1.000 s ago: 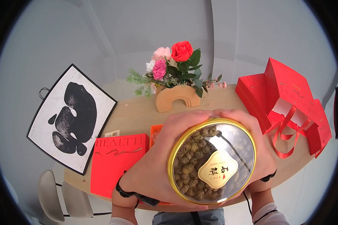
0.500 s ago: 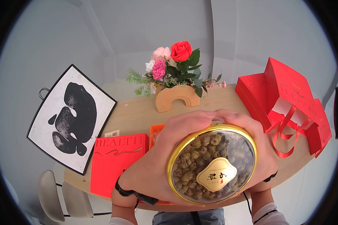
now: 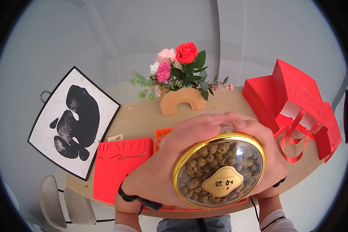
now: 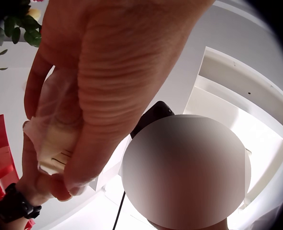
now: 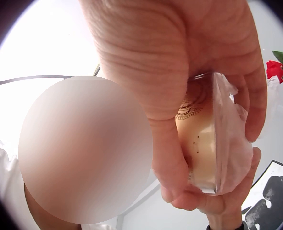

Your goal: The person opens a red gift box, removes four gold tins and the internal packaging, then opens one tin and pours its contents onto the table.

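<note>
Tin (image 3: pixel 219 170), round, gold-rimmed, clear-lidded, sits lifted above the table (image 3: pixel 143 116), gripped between my left hand (image 3: pixel 170 162) and right hand (image 3: pixel 268 154). I judge I'm mid-inspection; next calls for a steady two-handed hold.

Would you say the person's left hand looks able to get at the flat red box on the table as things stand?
Probably not at once: the left hand grips the round gold-rimmed tin together with the right hand, above the table. The red box lies uncovered just left of that wrist, so a freed hand should reach it.
</note>
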